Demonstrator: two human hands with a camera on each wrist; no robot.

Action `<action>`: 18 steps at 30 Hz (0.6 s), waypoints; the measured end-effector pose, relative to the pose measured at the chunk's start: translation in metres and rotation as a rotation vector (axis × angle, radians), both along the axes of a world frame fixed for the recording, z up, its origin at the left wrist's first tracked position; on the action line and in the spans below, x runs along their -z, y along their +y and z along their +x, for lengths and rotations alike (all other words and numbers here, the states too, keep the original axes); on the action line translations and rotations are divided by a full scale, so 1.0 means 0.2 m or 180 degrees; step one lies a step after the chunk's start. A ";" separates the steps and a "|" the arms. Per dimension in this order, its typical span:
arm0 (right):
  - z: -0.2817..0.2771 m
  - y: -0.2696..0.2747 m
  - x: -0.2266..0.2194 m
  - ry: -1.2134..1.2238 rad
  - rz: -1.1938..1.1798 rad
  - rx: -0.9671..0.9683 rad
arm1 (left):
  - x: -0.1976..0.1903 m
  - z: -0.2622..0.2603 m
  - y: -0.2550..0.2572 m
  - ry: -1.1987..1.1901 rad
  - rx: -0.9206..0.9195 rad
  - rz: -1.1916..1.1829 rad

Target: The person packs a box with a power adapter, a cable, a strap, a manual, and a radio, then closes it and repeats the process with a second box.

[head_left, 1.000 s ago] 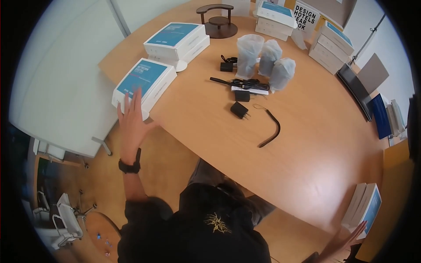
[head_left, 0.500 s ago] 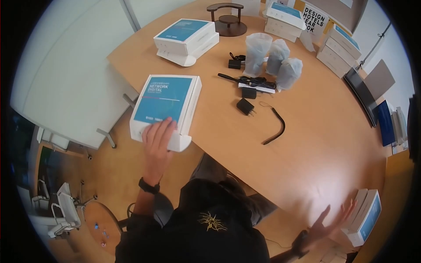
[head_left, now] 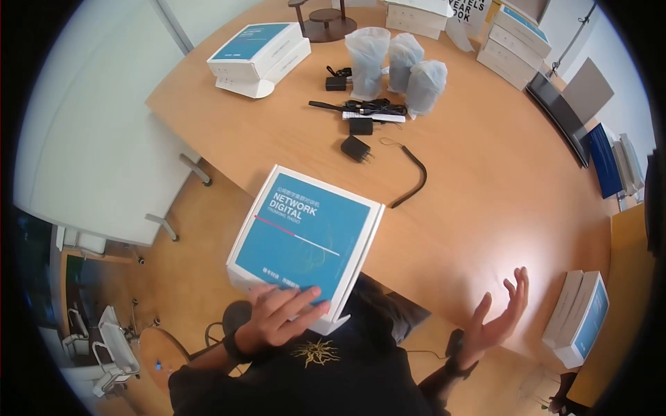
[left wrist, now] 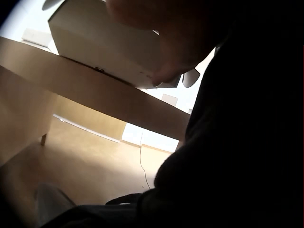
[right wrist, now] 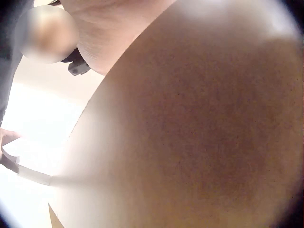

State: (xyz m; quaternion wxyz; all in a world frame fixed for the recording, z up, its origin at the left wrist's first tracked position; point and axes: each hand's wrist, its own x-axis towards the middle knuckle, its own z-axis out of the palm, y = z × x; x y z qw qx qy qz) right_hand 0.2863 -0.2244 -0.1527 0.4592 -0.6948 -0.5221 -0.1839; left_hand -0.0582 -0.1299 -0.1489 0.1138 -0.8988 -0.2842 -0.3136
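The left hand (head_left: 277, 315) grips the near edge of the blue-topped box (head_left: 305, 239), held at lower centre of the frame over the bench (head_left: 499, 187) edge. The right hand (head_left: 496, 319), lower right, is spread wide and holds nothing.

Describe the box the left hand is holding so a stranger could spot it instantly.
Start at the big wooden table and come to its near edge, by the person's body. The white box with the blue lid sticks out over that edge, with the left hand on its near end. Unlike the other boxes, it is alone, tilted, and reads NETWORK DIGITAL.
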 end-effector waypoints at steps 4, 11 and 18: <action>-0.03 0.01 0.02 0.0204 -0.0064 -0.0251 | -0.07 0.01 0.00 0.0255 0.0821 -0.0139; -0.07 -0.03 0.02 0.0330 -0.0050 -0.0218 | -0.10 0.31 0.03 0.0077 0.1471 -0.0004; -0.13 -0.07 0.01 0.0980 -0.0012 0.0051 | -0.12 0.71 -0.02 -0.0229 0.1820 -0.0091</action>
